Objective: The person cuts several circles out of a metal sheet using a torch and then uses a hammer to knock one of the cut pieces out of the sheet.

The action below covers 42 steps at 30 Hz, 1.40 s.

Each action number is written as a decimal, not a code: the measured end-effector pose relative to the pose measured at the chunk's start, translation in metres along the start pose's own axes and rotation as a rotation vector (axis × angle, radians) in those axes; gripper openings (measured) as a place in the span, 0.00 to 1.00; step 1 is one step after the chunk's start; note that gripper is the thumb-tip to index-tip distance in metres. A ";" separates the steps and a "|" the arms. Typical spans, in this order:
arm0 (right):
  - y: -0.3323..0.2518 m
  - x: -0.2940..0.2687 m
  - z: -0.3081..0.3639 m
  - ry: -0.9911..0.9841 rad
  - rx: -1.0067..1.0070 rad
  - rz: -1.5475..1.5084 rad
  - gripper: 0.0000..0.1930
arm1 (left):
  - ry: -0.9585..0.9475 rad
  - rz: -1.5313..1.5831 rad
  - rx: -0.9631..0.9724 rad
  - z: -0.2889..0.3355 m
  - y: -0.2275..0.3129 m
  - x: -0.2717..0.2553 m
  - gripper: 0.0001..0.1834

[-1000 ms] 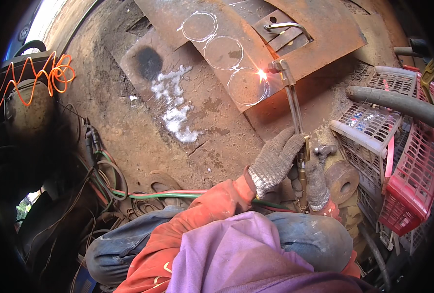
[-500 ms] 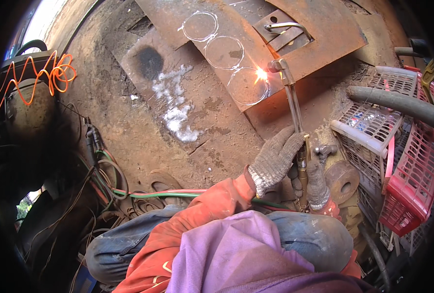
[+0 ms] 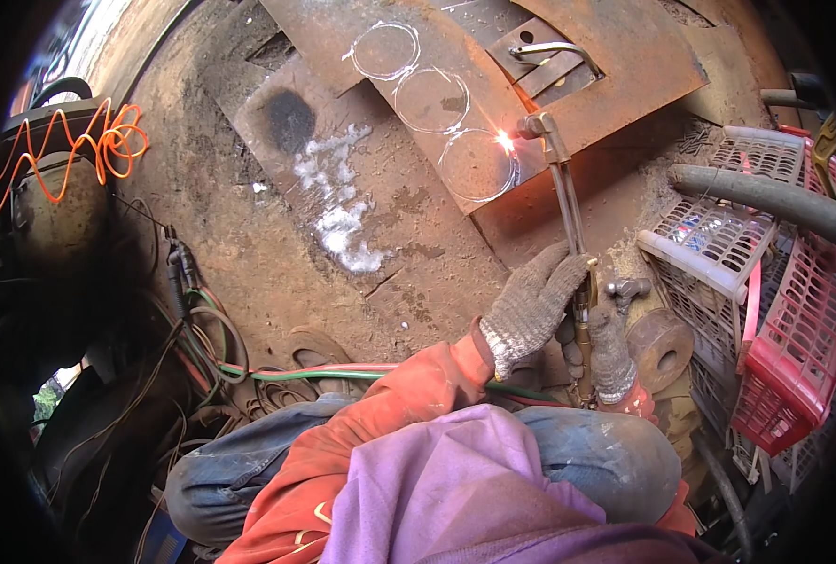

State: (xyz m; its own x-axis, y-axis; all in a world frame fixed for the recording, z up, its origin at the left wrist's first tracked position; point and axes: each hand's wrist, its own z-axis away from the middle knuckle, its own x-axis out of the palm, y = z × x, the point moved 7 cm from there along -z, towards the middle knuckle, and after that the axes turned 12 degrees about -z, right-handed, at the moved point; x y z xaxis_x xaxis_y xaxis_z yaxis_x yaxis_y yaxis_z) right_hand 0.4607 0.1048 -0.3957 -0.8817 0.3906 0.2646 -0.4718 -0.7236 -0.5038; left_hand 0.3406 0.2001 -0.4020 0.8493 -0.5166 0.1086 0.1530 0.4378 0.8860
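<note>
A cutting torch (image 3: 564, 202) stretches away from me, its bent head over a rusty steel plate (image 3: 498, 85). At its tip a bright flame (image 3: 505, 141) meets the plate at the upper right of the nearest chalk circle (image 3: 475, 166). My left hand (image 3: 531, 305), in a grey knit glove, closes on the torch where its tubes join the brass body. Behind it my right hand (image 3: 610, 352), also gloved, is wrapped around the torch's handle. Some fingers of both hands are hidden behind the torch.
Two more chalk circles (image 3: 386, 50) run up the plate. At the right stand plastic crates (image 3: 789, 376), a curved pipe (image 3: 761, 195) and a round metal piece with a hole (image 3: 660, 350). A hammer head (image 3: 628, 288) lies by my right hand. Hoses (image 3: 324, 372) cross at left.
The glare at the torch tip is smaller and dimmer. Both hands and the torch have hardly moved.
</note>
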 end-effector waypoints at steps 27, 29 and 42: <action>0.007 -0.007 -0.004 -0.073 -0.053 -0.075 0.31 | 0.018 -0.061 0.070 0.002 0.004 -0.002 0.17; 0.008 -0.008 -0.004 -0.078 -0.048 -0.075 0.31 | 0.023 -0.093 0.083 0.002 0.004 -0.002 0.18; 0.002 -0.006 -0.006 -0.026 -0.078 0.059 0.32 | 0.009 0.084 -0.054 0.000 -0.003 0.001 0.19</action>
State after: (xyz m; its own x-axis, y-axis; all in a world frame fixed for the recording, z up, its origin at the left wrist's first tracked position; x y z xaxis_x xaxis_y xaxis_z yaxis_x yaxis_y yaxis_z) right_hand 0.4653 0.1047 -0.4033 -0.9081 0.3332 0.2537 -0.4184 -0.6979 -0.5813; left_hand 0.3412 0.1985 -0.4047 0.8650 -0.4694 0.1774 0.1073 0.5184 0.8484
